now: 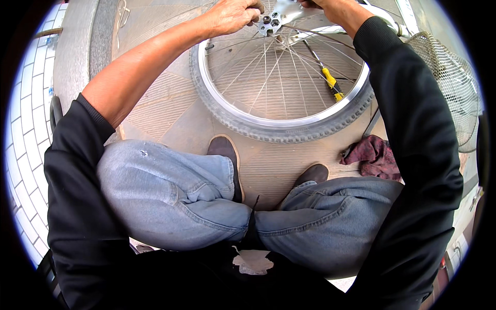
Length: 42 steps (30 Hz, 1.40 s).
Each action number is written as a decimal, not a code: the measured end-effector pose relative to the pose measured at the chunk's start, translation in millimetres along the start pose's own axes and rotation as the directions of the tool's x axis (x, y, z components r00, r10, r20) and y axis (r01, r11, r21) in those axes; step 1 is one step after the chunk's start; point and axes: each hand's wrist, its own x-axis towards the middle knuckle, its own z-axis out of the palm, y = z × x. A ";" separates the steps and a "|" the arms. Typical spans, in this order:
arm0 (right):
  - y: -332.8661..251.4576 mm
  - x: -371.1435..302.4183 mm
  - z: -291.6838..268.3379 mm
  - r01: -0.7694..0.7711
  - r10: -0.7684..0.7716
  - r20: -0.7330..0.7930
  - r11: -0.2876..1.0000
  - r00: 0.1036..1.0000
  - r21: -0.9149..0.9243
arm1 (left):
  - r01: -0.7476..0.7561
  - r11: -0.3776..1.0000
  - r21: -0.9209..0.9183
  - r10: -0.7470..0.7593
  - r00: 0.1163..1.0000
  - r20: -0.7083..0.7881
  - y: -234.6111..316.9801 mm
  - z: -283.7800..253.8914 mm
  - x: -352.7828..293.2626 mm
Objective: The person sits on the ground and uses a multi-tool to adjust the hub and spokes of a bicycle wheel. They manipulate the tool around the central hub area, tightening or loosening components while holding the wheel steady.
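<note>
A flat silver multi-hole spanner with hexagonal openings lies over the hub area of a bicycle wheel. My right hand, partly cut off by the top edge, has its fingers closed at the spanner's far right end. Just left of the holed head is my left hand, its fingers curled together; whatever they pinch is hidden. Behind the spokes, a yellow-and-black-handled screwdriver rests at a slant, its shaft pointing toward the hub.
White frame tubing runs right from the hub. A wire mesh basket stands at the right. On the ground near my right knee is a crumpled dark red cloth. My shoes are just short of the tyre.
</note>
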 end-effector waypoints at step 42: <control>-11.4 -16.8 47.0 -0.120 0.188 0.231 0.952 0.955 -0.280 | -0.373 0.904 0.208 0.395 0.915 -0.078 6.5 2.1 -10.3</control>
